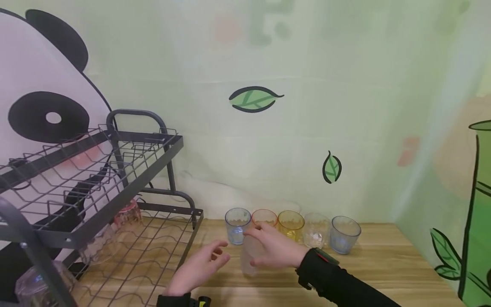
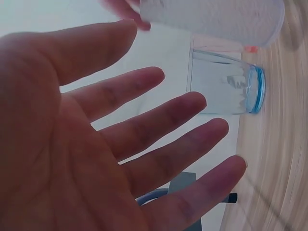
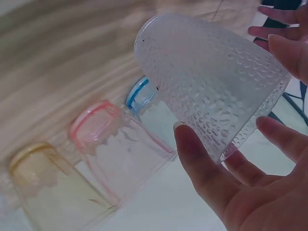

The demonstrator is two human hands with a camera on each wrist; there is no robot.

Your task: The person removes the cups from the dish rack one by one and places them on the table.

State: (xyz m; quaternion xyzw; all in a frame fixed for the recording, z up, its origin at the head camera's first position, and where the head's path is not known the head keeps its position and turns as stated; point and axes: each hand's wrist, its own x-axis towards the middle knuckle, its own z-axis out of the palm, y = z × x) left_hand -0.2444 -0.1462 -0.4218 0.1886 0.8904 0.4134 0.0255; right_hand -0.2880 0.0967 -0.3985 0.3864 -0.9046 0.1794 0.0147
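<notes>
Frosted cup (image 1: 248,254) is gripped near one end by the right hand (image 1: 274,247), fingers and thumb curled | nothing is held by the left hand (image 1: 201,266), fingers parted | cup is positioned between both hands, just right of left fingertips, long axis near upright | table (image 1: 291,288) contact cannot be told

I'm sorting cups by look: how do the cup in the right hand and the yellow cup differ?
The held cup is cloudy white; the yellow cup is tinted, see-through. The right hand grips the held cup, while the yellow cup stands on the table. Neither shows a handle.
</notes>
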